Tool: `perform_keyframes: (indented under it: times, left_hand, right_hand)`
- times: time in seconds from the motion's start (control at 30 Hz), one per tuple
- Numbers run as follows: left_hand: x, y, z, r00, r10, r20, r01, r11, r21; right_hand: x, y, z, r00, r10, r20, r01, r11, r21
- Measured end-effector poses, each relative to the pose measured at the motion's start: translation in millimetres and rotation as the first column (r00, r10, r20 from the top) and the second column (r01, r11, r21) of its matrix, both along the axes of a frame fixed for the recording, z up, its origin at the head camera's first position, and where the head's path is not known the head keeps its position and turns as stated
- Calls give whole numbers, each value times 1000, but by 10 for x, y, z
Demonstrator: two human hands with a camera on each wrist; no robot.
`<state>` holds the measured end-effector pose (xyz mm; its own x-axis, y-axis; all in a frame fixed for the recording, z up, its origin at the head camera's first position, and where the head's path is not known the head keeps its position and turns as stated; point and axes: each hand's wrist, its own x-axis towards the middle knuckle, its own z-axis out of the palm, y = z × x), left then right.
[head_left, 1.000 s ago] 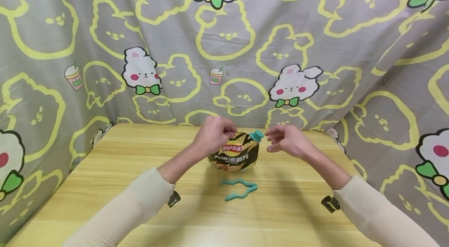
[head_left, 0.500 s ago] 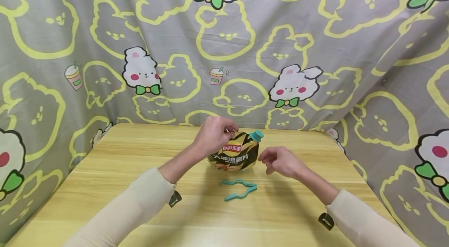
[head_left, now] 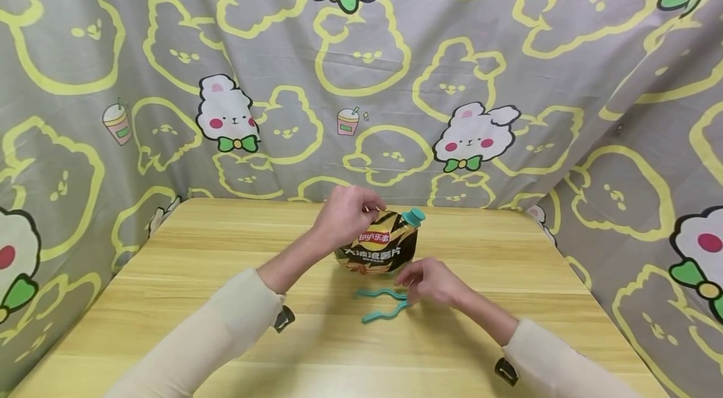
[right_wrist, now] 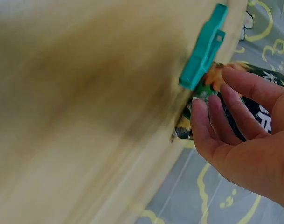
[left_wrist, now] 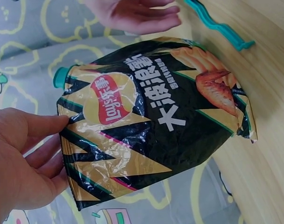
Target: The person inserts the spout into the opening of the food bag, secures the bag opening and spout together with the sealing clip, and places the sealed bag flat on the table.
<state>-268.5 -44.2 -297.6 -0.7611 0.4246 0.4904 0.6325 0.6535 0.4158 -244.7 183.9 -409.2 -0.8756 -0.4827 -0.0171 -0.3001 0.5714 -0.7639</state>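
My left hand (head_left: 346, 216) pinches the top edge of a black and gold Lay's chip bag (head_left: 375, 253), holding it upright on the table. In the left wrist view, the thumb and fingers of this left hand (left_wrist: 27, 156) grip the bag's edge. A teal screw cap (head_left: 414, 217) sits at the bag's upper right corner. My right hand (head_left: 435, 283) hovers over the joined end of a teal V-shaped plastic clip (head_left: 385, 316) lying in front of the bag. Seen from the right wrist, the fingers are loosely bent and apart from the clip (right_wrist: 202, 51).
The wooden table (head_left: 226, 260) carries the bag and clip. Behind it and at both sides hangs a grey curtain (head_left: 373, 109) with yellow outlines and cartoon bunnies.
My right hand has moved from beside the teal cap down and toward me, to the joined end of the clip. The left hand and the bag have stayed in place.
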Motion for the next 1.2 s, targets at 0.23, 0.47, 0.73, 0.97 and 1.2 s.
perform_keyframes:
  times: [0.23, 0.47, 0.73, 0.97, 1.2]
  left_hand:
    - [6, 9, 9, 1000, -4, 3, 4, 1000, 4]
    - [1, 17, 15, 1000, -12, -3, 12, 1000, -11]
    - [-6, 7, 17, 1000, -14, -24, 14, 1000, -18]
    - [1, 9, 21, 1000, -7, -17, 6, 999, -31]
    - [20, 5, 23, 1000, 4, 3, -4, 1000, -27]
  right_hand:
    - [22, -56, -99, 1000, 11, 6, -11, 1000, 17]
    - [29, -75, -144, 999, 10, 38, -11, 1000, 17]
    - [35, -88, -213, 998, 1, 62, 0, 1000, -8]
    - [51, -94, -245, 998, -30, 56, 31, 1000, -3]
    - [70, -104, -264, 997, -62, 37, 62, 998, 14]
